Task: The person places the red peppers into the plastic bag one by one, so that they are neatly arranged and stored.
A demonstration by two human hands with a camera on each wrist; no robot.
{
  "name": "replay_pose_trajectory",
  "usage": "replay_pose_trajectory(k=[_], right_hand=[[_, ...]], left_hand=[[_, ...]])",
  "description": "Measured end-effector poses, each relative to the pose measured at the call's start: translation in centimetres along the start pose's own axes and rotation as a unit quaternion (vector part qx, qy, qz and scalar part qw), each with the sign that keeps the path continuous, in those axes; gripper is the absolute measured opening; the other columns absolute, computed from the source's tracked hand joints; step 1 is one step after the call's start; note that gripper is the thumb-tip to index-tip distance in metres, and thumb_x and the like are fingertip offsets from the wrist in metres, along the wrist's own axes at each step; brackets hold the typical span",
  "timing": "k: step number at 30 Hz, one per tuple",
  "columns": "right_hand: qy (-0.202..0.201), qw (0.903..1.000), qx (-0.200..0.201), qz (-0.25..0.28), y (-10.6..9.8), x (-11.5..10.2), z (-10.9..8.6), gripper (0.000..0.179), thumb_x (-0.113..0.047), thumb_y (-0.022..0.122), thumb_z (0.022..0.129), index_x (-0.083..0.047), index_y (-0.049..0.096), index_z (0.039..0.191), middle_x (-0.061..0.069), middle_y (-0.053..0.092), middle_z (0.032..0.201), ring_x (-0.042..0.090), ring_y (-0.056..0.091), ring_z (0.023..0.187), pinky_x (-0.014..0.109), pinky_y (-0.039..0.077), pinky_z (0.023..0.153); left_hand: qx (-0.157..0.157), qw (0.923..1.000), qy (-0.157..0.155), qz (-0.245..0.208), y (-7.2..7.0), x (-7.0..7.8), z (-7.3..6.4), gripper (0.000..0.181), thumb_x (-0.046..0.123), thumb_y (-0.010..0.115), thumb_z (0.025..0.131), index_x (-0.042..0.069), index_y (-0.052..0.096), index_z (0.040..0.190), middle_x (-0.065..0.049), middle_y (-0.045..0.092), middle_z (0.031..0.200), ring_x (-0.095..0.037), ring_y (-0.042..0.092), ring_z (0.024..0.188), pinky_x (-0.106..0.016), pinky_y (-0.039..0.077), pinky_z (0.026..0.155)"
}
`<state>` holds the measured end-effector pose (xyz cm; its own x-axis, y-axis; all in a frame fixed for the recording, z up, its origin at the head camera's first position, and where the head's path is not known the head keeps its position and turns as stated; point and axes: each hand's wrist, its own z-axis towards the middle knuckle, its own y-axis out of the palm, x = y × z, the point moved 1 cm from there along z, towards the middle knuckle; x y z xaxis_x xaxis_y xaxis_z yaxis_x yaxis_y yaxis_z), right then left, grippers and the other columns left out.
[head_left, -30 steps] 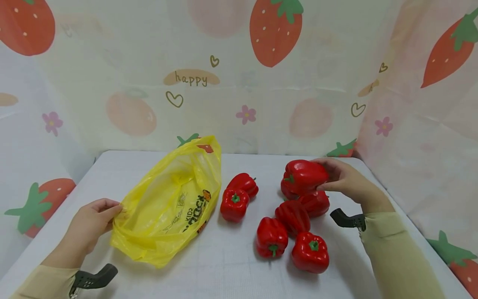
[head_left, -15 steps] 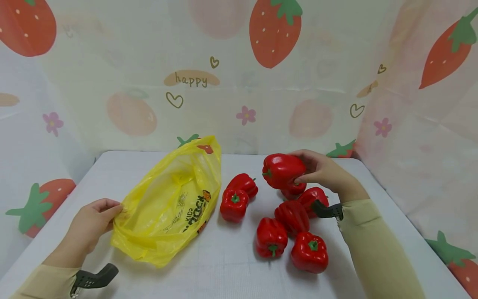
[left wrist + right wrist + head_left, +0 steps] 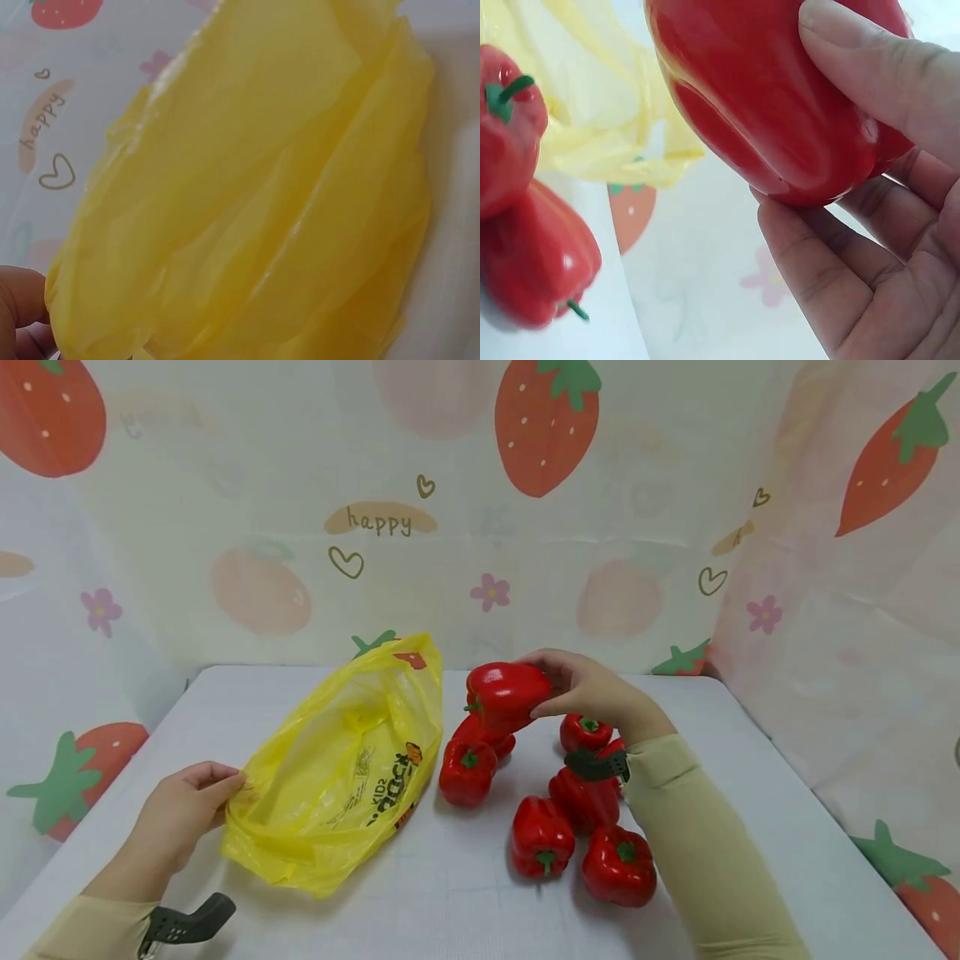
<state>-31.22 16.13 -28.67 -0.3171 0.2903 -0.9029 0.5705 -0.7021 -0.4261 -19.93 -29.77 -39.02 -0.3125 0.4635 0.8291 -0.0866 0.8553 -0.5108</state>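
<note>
My left hand [image 3: 183,810] pinches the left rim of a yellow plastic bag [image 3: 315,810], whose wide mouth faces up and towards me. In the left wrist view the bag [image 3: 247,195] fills most of the picture, with fingertips at its edge. Raised above the table, a red bell pepper [image 3: 507,693] is gripped by my right hand [image 3: 592,689], its green stem pointing left. The right wrist view shows thumb and fingers round this pepper [image 3: 765,97]. It overlaps one of two peppers lying just right of the bag, the nearer being an upright red bell pepper [image 3: 468,772].
Several more red bell peppers [image 3: 543,837] lie in a group on the white table [image 3: 420,910], right of centre. My right sleeve [image 3: 705,843] partly covers that group. A strawberry-print cloth [image 3: 420,593] hangs behind the table and along both sides.
My right hand has carried the held pepper leftwards from the group at the right, over to near the bag. My left hand and the bag have stayed in place.
</note>
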Motion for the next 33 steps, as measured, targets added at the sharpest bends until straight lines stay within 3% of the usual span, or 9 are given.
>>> replay_pose_trajectory(k=[15,25,33], right_hand=[[-0.018,0.9991,-0.039,-0.008,4.5,-1.9,5.2,0.055,-0.007,0.073,0.076,-0.015,0.050,0.125,0.005,0.056,0.118,0.022,0.054,0.107,0.036,0.052,0.083],[0.014,0.9982,-0.056,-0.018,8.8,-2.1,8.2,0.053,-0.015,0.076,0.074,-0.026,0.053,0.121,-0.002,0.058,0.113,0.018,0.056,0.102,0.031,0.052,0.081],[0.015,0.9974,-0.069,-0.016,12.4,-1.7,10.3,0.050,-0.017,0.077,0.073,-0.025,0.055,0.117,-0.006,0.058,0.109,0.015,0.056,0.100,0.027,0.051,0.081]], left_hand=[[-0.002,0.9999,-0.010,-0.005,0.3,0.2,0.3,0.041,0.033,0.049,0.094,0.000,0.049,0.119,-0.015,0.051,0.114,-0.022,0.054,0.090,-0.024,0.054,0.072],[0.002,1.0000,-0.008,-0.002,0.2,0.3,0.3,0.041,0.034,0.049,0.094,0.001,0.050,0.119,-0.015,0.050,0.115,-0.023,0.054,0.092,-0.025,0.054,0.073],[0.000,1.0000,0.000,-0.008,0.4,0.4,0.1,0.042,0.034,0.049,0.094,0.000,0.050,0.119,-0.016,0.051,0.114,-0.022,0.054,0.090,-0.024,0.054,0.072]])
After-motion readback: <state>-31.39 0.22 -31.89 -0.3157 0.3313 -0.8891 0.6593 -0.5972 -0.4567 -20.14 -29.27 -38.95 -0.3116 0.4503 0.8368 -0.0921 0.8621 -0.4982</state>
